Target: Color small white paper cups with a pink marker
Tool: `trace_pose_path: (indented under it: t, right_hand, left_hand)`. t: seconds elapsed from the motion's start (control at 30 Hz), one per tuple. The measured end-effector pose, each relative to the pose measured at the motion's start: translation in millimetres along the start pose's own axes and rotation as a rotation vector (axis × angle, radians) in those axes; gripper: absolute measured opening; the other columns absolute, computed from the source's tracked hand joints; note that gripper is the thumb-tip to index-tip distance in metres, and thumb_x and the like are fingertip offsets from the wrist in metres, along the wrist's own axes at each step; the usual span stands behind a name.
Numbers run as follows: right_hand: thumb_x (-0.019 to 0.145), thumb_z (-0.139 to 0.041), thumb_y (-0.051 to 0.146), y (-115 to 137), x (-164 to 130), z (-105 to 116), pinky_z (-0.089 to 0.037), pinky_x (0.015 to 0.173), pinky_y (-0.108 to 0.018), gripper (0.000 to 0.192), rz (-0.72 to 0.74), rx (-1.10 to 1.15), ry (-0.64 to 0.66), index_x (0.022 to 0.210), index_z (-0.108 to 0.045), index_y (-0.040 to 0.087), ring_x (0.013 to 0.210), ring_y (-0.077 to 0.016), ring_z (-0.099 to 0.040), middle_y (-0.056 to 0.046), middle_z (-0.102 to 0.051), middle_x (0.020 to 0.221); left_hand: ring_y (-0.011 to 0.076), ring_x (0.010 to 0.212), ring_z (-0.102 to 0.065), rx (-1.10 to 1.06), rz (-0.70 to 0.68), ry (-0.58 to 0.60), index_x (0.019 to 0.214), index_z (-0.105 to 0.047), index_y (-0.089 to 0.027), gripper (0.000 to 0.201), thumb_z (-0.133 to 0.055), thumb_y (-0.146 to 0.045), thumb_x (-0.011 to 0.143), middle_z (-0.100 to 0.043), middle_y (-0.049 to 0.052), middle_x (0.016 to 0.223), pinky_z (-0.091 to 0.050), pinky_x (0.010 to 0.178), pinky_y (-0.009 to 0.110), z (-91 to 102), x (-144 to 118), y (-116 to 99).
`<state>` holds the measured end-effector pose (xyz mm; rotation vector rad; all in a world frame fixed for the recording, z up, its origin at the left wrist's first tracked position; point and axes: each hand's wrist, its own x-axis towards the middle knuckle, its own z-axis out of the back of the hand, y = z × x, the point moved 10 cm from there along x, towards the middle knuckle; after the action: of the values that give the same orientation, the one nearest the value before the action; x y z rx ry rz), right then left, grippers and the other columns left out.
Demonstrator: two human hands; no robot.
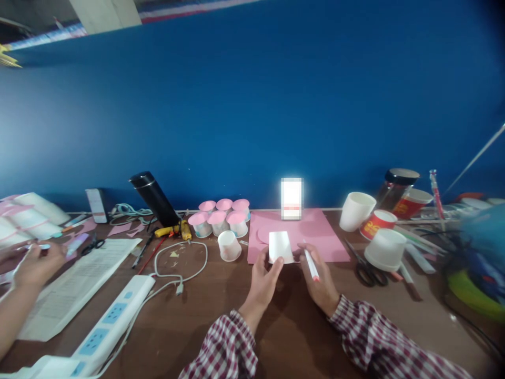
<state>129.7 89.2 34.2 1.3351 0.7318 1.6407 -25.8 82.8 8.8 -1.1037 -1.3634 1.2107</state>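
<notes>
My left hand (262,279) is closed round a white paper cup (280,246), thumb on its near side. The cup looks upside down, its wider end lower. In my right hand (323,287) is a white marker (311,265) with a red end, held slantwise beside the cup. Both hands are just over the near edge of a pink paper sheet (327,245). Another white paper cup (229,246) stands to the left of my left hand. Behind it are several paper cups with pink tops (219,221).
Scissors (371,273), a white cup (385,249) and a red cup (379,223) are at right. A power strip (114,316), cable (205,258) and black flask (153,197) occupy the left. Another person's hand (39,263) works at far left. A blue partition (236,105) stands behind.
</notes>
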Motion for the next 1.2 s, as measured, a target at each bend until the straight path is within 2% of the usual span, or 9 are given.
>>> trace_pose_path:
  t: [1.2]
  right_hand:
    - [0.096, -0.039, 0.036, -5.3, -0.8, -2.7, -0.052, 0.079, -0.036, 0.027, -0.023, 0.005, 0.032, 0.115, -0.047, 0.018, 0.088, -0.0202, -0.062, -0.01, -0.06, 0.102]
  left_hand:
    - [0.0206, 0.098, -0.061, 0.003, 0.005, 0.01, 0.112, -0.058, -0.016, 0.036, -0.059, -0.037, 0.083, -0.066, 0.008, 0.106, -0.047, 0.088, 0.034, -1.8, 0.2, 1.2]
